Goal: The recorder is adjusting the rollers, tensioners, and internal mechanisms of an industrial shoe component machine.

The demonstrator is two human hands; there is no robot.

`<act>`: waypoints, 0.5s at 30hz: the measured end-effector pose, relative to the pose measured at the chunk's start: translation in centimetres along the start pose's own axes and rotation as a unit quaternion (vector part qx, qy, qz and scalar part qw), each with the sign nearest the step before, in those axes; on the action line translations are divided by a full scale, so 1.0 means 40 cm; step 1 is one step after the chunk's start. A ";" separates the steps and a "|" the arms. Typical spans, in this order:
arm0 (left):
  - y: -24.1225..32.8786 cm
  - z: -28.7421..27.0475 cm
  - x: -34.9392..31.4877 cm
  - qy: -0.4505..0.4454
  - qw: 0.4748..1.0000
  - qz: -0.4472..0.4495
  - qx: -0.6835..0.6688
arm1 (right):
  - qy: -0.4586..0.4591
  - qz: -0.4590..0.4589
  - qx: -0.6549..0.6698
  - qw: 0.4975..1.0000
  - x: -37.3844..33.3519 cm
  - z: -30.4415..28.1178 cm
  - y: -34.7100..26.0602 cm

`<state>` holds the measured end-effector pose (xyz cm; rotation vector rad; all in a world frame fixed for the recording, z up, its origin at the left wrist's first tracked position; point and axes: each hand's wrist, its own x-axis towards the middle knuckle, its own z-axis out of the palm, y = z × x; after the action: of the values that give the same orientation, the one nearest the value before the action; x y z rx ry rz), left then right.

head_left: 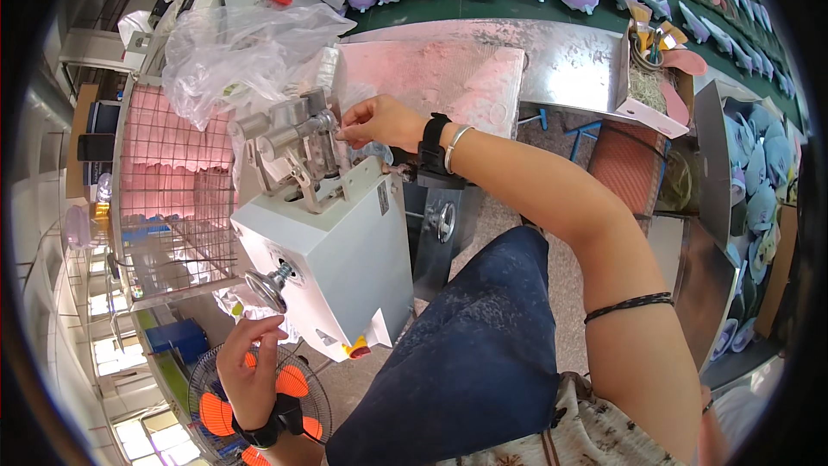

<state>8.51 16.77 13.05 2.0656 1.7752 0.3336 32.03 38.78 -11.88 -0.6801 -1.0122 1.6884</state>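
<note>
In front of me stands a white box-shaped machine (pixel 332 255) with a metal roller mechanism (pixel 302 138) on top. My right hand (pixel 379 123) reaches across to the right side of the rollers. Its thumb and fingers are pinched together there; what they hold, if anything, is too small to make out. My left hand (pixel 250 371) is low on the left, just below the metal handwheel (pixel 267 286) on the machine's front. The fingers of that hand are loosely bent and a little apart, with nothing visible in them. A red and yellow switch (pixel 357 348) sits low on the machine.
A pink-dusted work board (pixel 440 78) lies behind the machine, beside a crumpled clear plastic bag (pixel 233 47). Farther back, a green conveyor (pixel 483 9) carries rows of pale purple pieces. At right are a box of brushes (pixel 647 103) and a bin of light-blue pieces (pixel 757 164). An orange-bladed fan (pixel 293 381) stands lower left.
</note>
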 end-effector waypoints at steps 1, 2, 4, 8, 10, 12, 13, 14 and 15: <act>-0.003 -0.002 0.001 0.001 1.000 -0.002 -0.005 | -0.008 0.003 -0.011 1.000 0.003 -0.004 -0.001; -0.006 -0.004 0.003 0.003 1.000 -0.004 -0.011 | -0.010 0.003 -0.013 1.000 0.004 -0.006 -0.001; -0.007 -0.007 0.005 0.007 1.000 -0.013 -0.018 | -0.037 0.004 -0.003 0.999 0.009 -0.016 0.008; -0.010 -0.021 0.010 0.011 1.000 -0.023 -0.018 | -0.057 0.009 0.013 0.998 0.024 -0.036 0.035; -0.023 -0.028 0.010 0.024 0.999 -0.030 -0.021 | -0.069 0.000 0.052 0.996 0.026 -0.034 0.045; -0.033 -0.035 0.012 0.037 0.998 -0.037 -0.024 | -0.080 0.011 0.052 0.995 0.029 -0.042 0.059; -0.035 -0.039 0.014 0.042 0.998 -0.045 -0.018 | -0.088 0.026 0.097 0.991 0.034 -0.047 0.070; -0.036 -0.042 0.017 0.047 0.997 -0.054 -0.013 | -0.095 0.042 0.141 0.985 0.040 -0.051 0.082; -0.038 -0.046 0.021 0.049 0.997 -0.060 -0.015 | -0.106 0.045 0.127 0.985 0.043 -0.047 0.082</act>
<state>6.51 18.02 13.96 1.9422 1.9294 0.4307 31.46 40.53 -15.62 -0.3895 -0.8992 1.9591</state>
